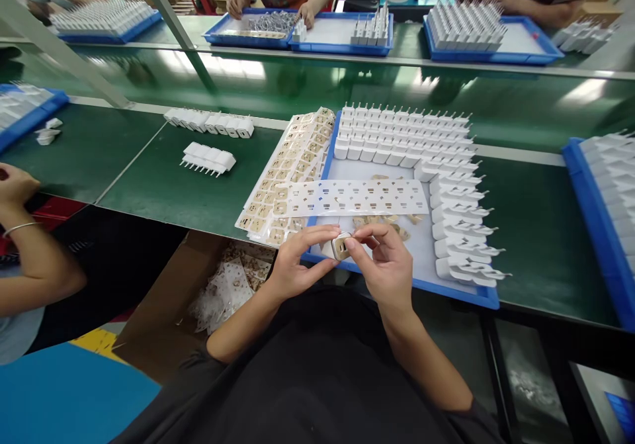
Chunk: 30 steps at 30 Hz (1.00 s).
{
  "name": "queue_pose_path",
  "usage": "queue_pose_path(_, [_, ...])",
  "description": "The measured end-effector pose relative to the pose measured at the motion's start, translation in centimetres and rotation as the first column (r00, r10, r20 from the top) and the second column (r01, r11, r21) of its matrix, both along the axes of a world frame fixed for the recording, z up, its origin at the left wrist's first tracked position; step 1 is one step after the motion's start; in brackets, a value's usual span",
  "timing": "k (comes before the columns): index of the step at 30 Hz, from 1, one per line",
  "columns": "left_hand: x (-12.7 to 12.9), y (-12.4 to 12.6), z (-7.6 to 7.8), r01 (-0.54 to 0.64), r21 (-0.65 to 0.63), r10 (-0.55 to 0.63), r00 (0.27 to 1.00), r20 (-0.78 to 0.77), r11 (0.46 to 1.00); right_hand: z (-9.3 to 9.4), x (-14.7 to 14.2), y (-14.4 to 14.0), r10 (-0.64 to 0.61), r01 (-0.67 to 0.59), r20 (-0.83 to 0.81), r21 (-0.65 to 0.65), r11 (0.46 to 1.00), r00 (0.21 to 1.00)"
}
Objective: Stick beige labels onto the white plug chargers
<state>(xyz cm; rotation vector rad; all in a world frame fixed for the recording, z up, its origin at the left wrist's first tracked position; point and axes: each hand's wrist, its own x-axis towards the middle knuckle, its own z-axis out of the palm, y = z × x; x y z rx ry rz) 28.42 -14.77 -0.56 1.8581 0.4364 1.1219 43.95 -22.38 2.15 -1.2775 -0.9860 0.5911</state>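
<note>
Two hands pinch one small white charger plug (340, 245), left hand (297, 262) and right hand (384, 265) both gripping it, just in front of the blue tray (397, 284) full of white plugs (401, 136).

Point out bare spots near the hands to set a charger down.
Free: green bench between the loose charger row and sticker sheets; green strip right of the blue tray. Crowded: tray rows, punched sheet, spot where both hands hold a charger.

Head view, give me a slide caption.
Both hands hold a small white plastic charger above a blue tray of chargers.
</note>
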Motion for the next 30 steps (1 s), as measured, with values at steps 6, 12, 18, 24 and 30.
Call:
queue_pose_path(6, [0.0,0.0,0.1,0.005,0.017,-0.005,1.0,-0.007,1.0,0.0,-0.1,0.1,-0.019,0.018,0.063,0.009,1.0,0.998])
queue_pose_path(12, [-0.1,0.1,-0.1,-0.011,0.027,0.012,1.0,-0.027,1.0,0.5,-0.2,0.1,-0.044,0.042,0.201,0.014,0.999,0.979])
queue_pose_path(18, [-0.1,0.0,-0.3,0.004,-0.002,-0.004,1.0,0.029,1.0,0.6,0.7,0.8,-0.091,0.089,0.255,0.02,0.996,0.963])
queue_pose_path(24, [0.7,-0.2,-0.5,-0.11,0.163,0.09,0.988,0.124,0.98,-0.3,0.0,0.5,0.259,-0.264,-0.262,0.016,0.964,0.93])
queue_pose_path(30, [1.2,0.0,-0.2,-0.197,0.442,0.157,0.98,0.126,0.875,-0.4,-1.3,0.5,0.257,-0.234,-0.445,0.107,0.966,0.858])
